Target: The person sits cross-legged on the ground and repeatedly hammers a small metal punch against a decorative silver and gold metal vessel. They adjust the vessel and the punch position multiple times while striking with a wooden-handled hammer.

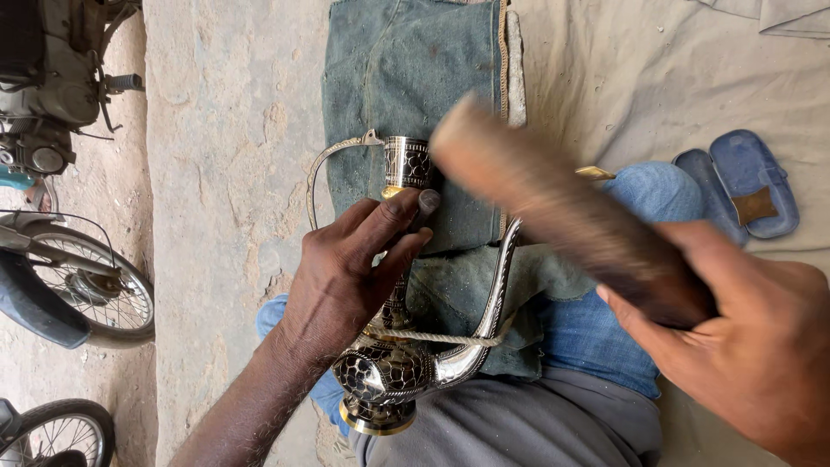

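Far left: a motorcycle point(52, 86) and its spoked wheel point(95, 290) are seen parked on the concrete floor point(225, 130). Centre: an ornate metal ewer point(393, 346) with black-and-silver patterning is laid across the lap, on a worn green cloth point(406, 69); its thin curved handle point(324, 169) is out to the left, its spout point(493, 294) to the right. The left hand point(346, 277) is laid over the ewer's neck, fingers point(406, 212) together and pressed on the metal, neck under the palm. Right: a blurred wooden tool point(562, 207) is gripped at its near end by the right hand point(743, 337), fingers wrapped tight; its far end is over the ewer's top. Far right: blue sandals point(743, 182) are seen on a tan sheet point(648, 69).
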